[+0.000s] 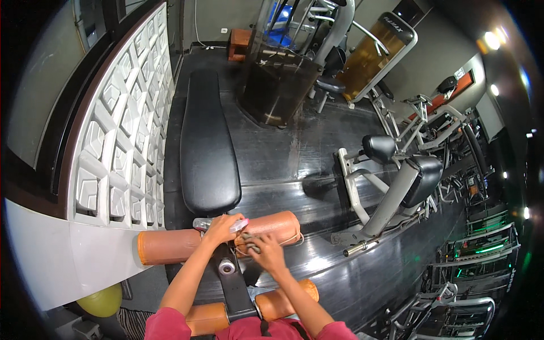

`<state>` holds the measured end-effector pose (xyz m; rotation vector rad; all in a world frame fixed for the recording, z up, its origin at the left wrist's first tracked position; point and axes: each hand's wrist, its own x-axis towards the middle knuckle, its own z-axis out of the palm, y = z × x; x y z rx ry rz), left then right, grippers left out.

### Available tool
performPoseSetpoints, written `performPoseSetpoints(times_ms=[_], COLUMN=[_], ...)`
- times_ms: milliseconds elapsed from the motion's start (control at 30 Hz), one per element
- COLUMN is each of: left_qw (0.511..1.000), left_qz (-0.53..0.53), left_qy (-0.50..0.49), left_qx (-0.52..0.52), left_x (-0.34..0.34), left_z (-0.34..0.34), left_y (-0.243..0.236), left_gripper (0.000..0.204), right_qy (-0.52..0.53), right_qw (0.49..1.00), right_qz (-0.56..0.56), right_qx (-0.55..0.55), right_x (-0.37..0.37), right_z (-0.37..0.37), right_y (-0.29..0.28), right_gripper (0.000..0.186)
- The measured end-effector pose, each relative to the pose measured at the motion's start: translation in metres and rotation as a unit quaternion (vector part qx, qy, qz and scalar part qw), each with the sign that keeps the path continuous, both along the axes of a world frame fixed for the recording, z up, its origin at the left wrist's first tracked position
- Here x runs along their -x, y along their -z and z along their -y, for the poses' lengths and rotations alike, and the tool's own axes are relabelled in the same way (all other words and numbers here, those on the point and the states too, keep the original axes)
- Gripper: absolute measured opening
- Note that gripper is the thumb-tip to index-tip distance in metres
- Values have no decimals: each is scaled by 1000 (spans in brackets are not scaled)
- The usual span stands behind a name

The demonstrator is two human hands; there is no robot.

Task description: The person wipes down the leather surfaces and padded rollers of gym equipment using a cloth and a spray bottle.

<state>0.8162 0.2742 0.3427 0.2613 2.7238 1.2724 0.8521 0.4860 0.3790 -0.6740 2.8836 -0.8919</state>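
My left hand (pixel 218 229) is closed around a pale, see-through object (pixel 238 225) with a pink edge, whose kind I cannot tell. It sits over the middle of a bench frame, between the left orange-brown padded roller (pixel 169 247) and the right padded roller (pixel 275 226). My right hand (pixel 268 255) has its fingers curled against the near side of the right roller. Something small and greyish (pixel 253 244) shows at those fingers, too unclear to name. A thin light cord (pixel 301 237) runs around the right roller's outer end.
Ahead lies a long black bench pad (pixel 208 147). Two lower orange rollers (pixel 289 298) flank the black frame post (pixel 236 289) near my body. A white lattice panel (pixel 122 124) stands left, a green ball (pixel 101 300) below it. Gym machines (pixel 385 198) stand right and ahead.
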Motion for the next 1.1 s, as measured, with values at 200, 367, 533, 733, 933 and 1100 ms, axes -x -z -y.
performPoseSetpoints(times_ms=[200, 367, 533, 733, 933, 1100], left_qw=[999, 1000, 1000, 998, 998, 996], left_qz=[26, 20, 6, -56, -46, -72], left_qy=[-4, -4, 4, -28, -20, -6], left_qx=[-22, -11, -7, -14, -44, -46], left_x=[0, 1, 5, 4, 3, 5], left_z=[0, -1, -2, 0, -1, 6], left_y=[2, 8, 10, 27, 20, 22], left_gripper=[34, 26, 26, 27, 26, 31], right_qy=[160, 221, 104, -40, 27, 127], right_qw=[986, 972, 995, 999, 998, 989], right_qz=[-52, -75, -1, -10, -23, 4], right_qx=[-17, -36, -7, 13, -61, -79], right_x=[42, 41, 12, 1, 47, 54], right_z=[-74, -57, 3, 29, -55, -57], right_y=[-18, -11, 0, 0, -22, -26], right_gripper=[20, 21, 23, 29, 22, 22])
